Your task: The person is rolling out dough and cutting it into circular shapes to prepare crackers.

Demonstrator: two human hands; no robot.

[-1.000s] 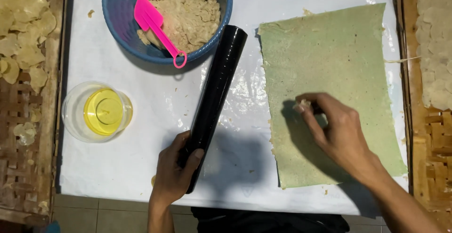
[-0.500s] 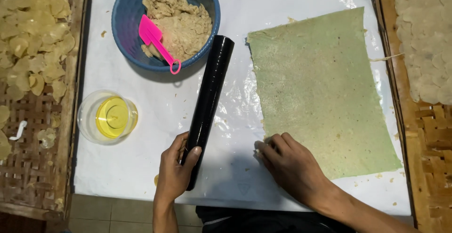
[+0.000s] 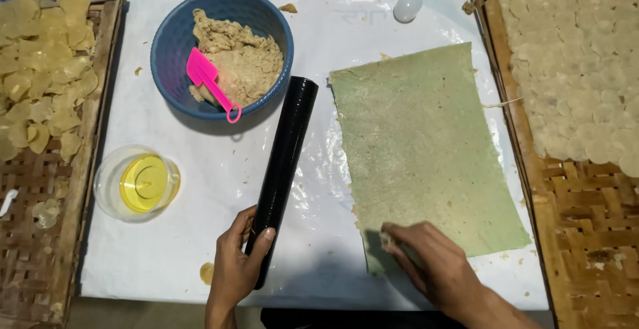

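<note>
My left hand (image 3: 237,264) grips the near end of a long black roller (image 3: 282,166) that lies on the white plastic sheet (image 3: 200,236). To its right lies a thin greenish rectangular dough sheet (image 3: 426,143). Fingers of my right hand (image 3: 432,269) pinch a small lump of dough at the near left corner of that sheet.
A blue bowl (image 3: 174,43) of beige dough with a pink spatula (image 3: 212,83) stands at the back left. A clear container of yellow oil (image 3: 138,182) sits left of the roller. Woven trays of round crackers flank both sides (image 3: 579,69), (image 3: 40,83). A small white cap (image 3: 407,5) lies behind.
My right hand slid from the middle of the green sheet toward its near left corner. The view shifted. The left hand stays on the roller.
</note>
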